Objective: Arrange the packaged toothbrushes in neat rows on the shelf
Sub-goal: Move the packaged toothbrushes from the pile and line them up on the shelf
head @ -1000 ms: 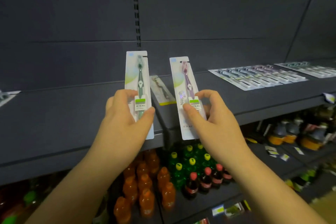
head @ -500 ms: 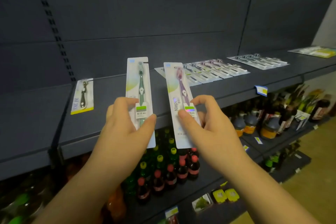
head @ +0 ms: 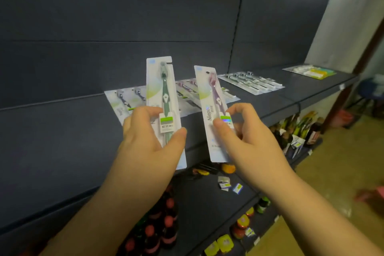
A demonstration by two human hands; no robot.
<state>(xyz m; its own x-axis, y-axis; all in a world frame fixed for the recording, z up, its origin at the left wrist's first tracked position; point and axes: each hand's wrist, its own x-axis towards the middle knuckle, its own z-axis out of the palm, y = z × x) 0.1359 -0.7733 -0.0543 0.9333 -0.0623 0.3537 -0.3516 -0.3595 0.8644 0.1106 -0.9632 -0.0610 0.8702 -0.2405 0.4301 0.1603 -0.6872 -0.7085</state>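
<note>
Holding green toothbrush pack (head: pixel 164 97), purple toothbrush pack (head: pixel 212 110), above shelf (head: pixel 62 131)

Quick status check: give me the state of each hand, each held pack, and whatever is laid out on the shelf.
Left hand: gripping green pack.
Right hand: pinching purple pack.
Green pack: upright, off the shelf.
Purple pack: held up, tilted slightly left.
Near row: flat, partly hidden behind packs.
Far row: flat, side by side.
Yellow packs: flat, far right.
</note>
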